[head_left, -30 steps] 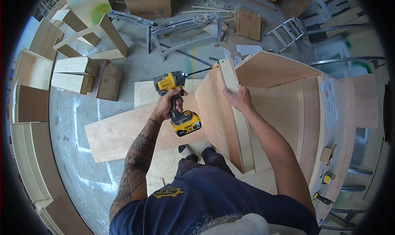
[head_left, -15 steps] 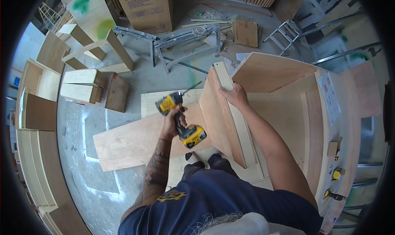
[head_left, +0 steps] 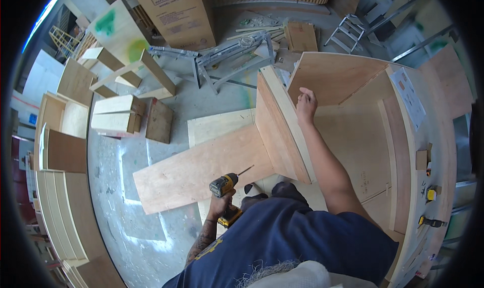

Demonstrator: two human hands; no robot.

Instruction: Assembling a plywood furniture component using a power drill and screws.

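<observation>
My left hand [head_left: 222, 201] grips a yellow-and-black cordless drill [head_left: 224, 185] by its handle, low and close to my body. A long thin bit points from it up and to the right. My right hand [head_left: 306, 106] is raised near the pale top edge of an upright plywood panel [head_left: 282, 132], its fingers curled together. Whether something small is between them I cannot make out. Left of the upright panel, a long plywood board [head_left: 196, 169] lies flat. Right of my right forearm stands a large open plywood cabinet [head_left: 348, 137].
Wooden frames [head_left: 159, 71] and boxes [head_left: 118, 114] stand at the left, with drawer-like plywood units [head_left: 60, 202] along the side. Metal sawhorses [head_left: 227, 58], a tall cardboard box [head_left: 179, 18] and a step stool [head_left: 348, 33] are farther off. A tape measure [head_left: 432, 193] rests on the right-hand ledge.
My left hand has drawn the drill down toward my body, away from the upright panel's top. My right hand has let go of the panel's edge and lifted.
</observation>
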